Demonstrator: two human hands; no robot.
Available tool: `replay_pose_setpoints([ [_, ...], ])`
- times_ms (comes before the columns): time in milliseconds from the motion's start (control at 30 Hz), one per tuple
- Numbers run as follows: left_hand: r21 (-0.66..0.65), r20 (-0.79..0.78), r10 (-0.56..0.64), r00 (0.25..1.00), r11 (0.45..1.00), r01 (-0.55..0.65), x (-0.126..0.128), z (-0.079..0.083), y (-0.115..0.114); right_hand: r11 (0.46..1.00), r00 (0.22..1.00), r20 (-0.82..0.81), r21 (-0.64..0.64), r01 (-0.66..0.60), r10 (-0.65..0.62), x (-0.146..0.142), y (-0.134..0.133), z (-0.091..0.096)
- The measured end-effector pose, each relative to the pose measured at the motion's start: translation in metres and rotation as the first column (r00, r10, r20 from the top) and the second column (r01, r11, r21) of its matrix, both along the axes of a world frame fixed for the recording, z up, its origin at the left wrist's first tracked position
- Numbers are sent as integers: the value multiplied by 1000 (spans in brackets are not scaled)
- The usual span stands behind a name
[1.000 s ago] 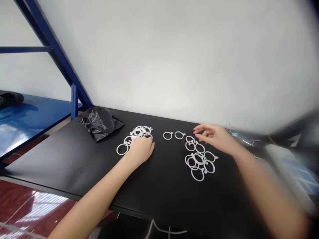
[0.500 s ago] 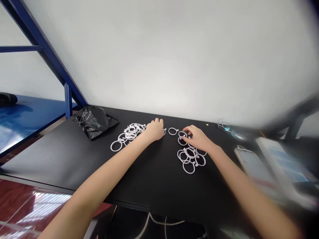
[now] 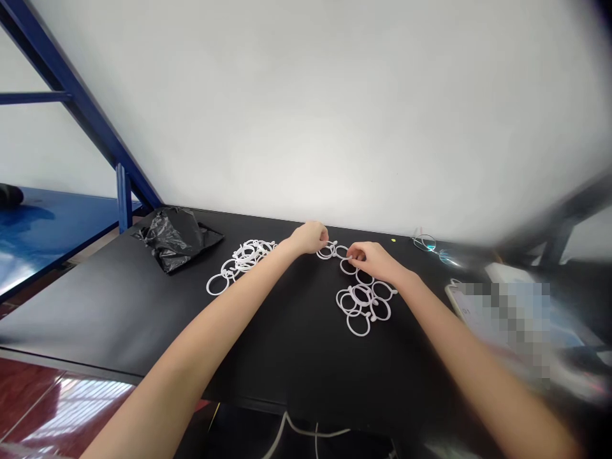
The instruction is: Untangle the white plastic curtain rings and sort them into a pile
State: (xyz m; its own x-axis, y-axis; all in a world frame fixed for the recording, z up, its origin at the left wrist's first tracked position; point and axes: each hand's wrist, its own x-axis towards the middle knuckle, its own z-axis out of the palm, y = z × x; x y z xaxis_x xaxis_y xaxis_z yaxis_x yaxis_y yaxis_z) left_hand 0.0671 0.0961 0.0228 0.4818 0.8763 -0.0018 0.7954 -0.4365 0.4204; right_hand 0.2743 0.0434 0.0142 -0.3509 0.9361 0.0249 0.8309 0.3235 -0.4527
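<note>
White plastic rings with a small knob on the rim, like curtain rings, lie on the black table in two groups. My left hand (image 3: 310, 238) is at the back of the table, thumb and fingers closed on a white ring (image 3: 326, 255) that overlaps another one. Just to the right, my right hand (image 3: 375, 261) pinches the edge of a white ring (image 3: 348, 272) in a line of rings. That line runs down to a loose cluster of rings (image 3: 358, 325) in front of my right wrist. Left of my left forearm lies a denser pile of rings (image 3: 217, 285), partly hidden by the arm.
A crumpled black plastic bag (image 3: 179, 239) lies at the table's left back. Glasses (image 3: 424, 242) rest near the wall on the right, with a phone (image 3: 459, 299) nearer me. A blue metal frame (image 3: 95, 115) rises at left, and white cables (image 3: 277, 437) hang below the front edge.
My left hand has shifted right and closed on a ring, bringing it against the neighbouring rings. The fingers of my right hand have drawn together on a ring. The view has turned slightly.
</note>
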Motion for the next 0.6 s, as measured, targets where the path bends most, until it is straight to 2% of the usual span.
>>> replay_pose_setpoints([
  [100,3,2,-16,1000,1000,16,10,-10,4,999,999,-1,40,37,-37,2,3,3],
  [200,-22,-18,-31,999,999,31,13,-15,5,993,997,11,97,72,-74,0,13,-2],
  [367,-39,-28,-21,999,999,20,9,-15,-3,995,997,29,66,69,-71,-11,32,-14],
  [467,1,30,-33,999,999,33,0,-11,-22,998,997,39,17,69,-69,-10,35,-14],
  [600,24,166,-121,979,993,119,-15,-3,-63,990,992,34,-72,123,-121,8,29,-2],
])
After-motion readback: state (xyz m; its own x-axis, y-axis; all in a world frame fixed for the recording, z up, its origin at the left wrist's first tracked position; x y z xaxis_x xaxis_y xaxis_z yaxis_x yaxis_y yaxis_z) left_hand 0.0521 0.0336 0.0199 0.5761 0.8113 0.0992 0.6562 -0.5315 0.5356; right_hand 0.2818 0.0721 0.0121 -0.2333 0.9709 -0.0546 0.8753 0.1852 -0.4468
